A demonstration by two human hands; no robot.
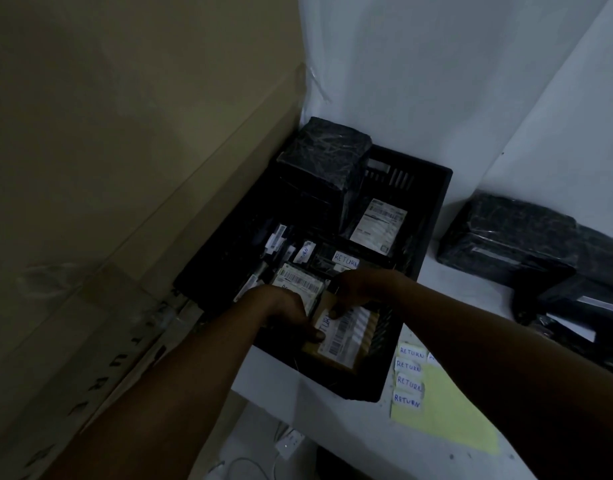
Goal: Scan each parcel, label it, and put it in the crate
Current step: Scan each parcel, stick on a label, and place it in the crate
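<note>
Left hand (291, 317) curls round the near edge of the brown parcel (339, 337), thumb on its label, low inside the black crate (433, 216). Right hand (358, 289) pinches the far edge. Best to lower it flat into the front gap, clear of the upright parcels, label up. Spare RETURN labels (408, 379) wait on the tabletop (471, 299).

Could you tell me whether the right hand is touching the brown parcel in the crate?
Touching. The head view shows the right hand with its thumb pressed on the white label of the brown parcel inside the black crate.
</note>
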